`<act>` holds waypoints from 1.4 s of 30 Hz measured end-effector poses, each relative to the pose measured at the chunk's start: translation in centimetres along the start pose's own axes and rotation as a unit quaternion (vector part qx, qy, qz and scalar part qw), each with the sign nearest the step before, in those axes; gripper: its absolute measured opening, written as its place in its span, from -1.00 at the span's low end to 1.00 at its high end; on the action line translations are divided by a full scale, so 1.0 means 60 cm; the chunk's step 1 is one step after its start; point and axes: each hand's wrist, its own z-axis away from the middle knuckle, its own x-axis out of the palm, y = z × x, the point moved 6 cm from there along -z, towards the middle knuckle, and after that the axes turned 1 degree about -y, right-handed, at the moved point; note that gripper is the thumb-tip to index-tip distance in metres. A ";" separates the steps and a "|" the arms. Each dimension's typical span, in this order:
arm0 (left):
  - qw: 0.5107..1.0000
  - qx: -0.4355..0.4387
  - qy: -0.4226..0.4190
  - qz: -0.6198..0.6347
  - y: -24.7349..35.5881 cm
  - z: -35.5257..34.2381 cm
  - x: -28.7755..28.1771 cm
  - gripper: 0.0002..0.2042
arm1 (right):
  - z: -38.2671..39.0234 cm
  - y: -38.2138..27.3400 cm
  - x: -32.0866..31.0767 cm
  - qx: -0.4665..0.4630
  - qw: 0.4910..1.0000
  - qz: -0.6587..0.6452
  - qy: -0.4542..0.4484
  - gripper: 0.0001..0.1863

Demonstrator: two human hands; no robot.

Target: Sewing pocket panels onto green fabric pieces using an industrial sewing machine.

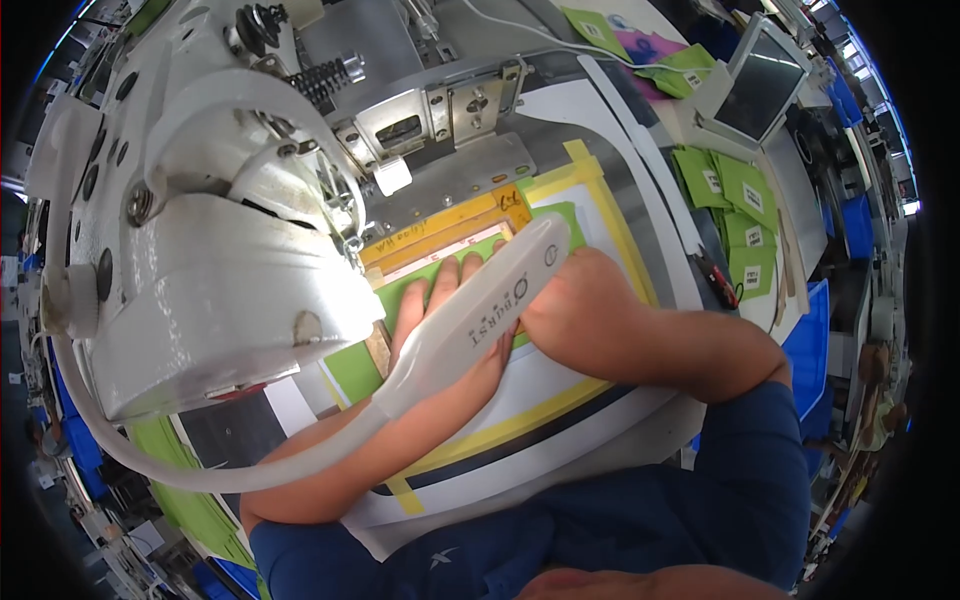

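My left hand (432, 292) lies with its fingers stretched out and spread on a green sheet-like piece (355, 373). This piece sits along an orange-yellow frame (450, 228) with handwriting on it, beside the head of a white sewing machine (210, 290). To the right, my right hand (580, 300) is bent inward over the same work; its fingers are mostly hidden behind a white lamp (485, 305) on a flexible neck. Under the work is a white board edged with yellow tape (625, 245). The lamp also covers part of my left hand.
Several green pieces with white labels (745, 195) lie at the right, near a small screen (760, 85) and snips (717, 280). More green pieces (190, 490) are stacked at the lower left. A metal clamp assembly (430, 120) stands behind the frame. Blue bins (812, 345) are at the right.
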 end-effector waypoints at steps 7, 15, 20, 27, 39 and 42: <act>1.000 0.004 0.002 0.002 -0.001 0.000 -0.001 -0.47 | 0.001 -0.001 0.000 -0.011 1.000 0.004 0.029 -0.82; 0.997 0.009 -0.054 0.050 -0.005 0.006 0.006 -0.43 | -0.001 0.001 0.000 0.002 0.998 -0.047 0.042 -0.89; 0.992 -0.032 -0.104 0.060 -0.006 0.037 -0.030 -0.34 | -0.001 0.007 0.002 -0.003 0.999 -0.030 0.034 -0.90; 0.984 -0.100 -0.143 0.047 -0.053 0.099 -0.021 -0.15 | -0.003 0.003 -0.014 -0.037 0.999 -0.006 0.029 -0.90; 0.990 -0.052 -0.129 0.026 -0.061 0.102 -0.017 -0.10 | -0.002 0.002 -0.015 -0.039 0.999 0.011 0.013 -0.81; 0.991 -0.044 -0.124 0.014 -0.062 0.103 -0.020 -0.10 | -0.004 0.004 -0.018 -0.052 0.998 0.024 0.008 -0.77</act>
